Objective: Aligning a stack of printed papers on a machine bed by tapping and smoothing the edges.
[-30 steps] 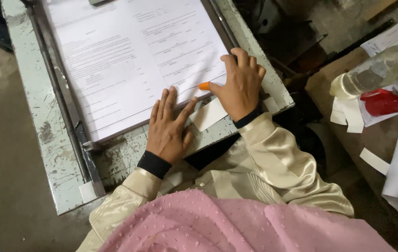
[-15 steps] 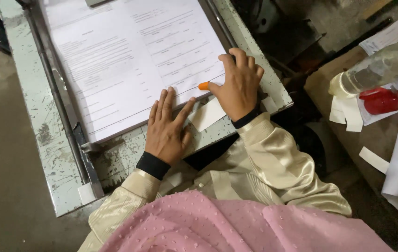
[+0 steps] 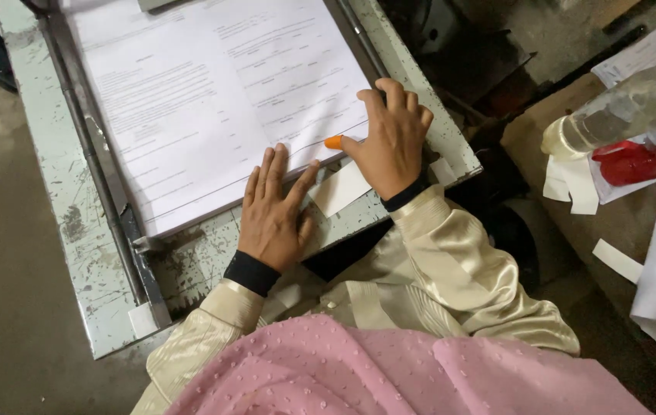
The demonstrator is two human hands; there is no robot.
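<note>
While the left hand lay flat, holding nothing, on the printed paper stack, right hand at 3 o'clock curled w/ orange-capped thumb on the edge; stack looked squared, nothing lifted yet.

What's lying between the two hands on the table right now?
In the head view, a small blank white paper slip lies between the left hand and right hand, beside the printed sheets' edge.

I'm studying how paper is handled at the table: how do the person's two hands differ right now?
The left hand lies flat, fingers spread, on the near edge of the printed paper stack; the right hand is curled, knuckles raised, at the stack's right corner. The right thumb wears an orange tip cover; the left hand shows none. Both touch the stack and have dark cuffs.
</note>
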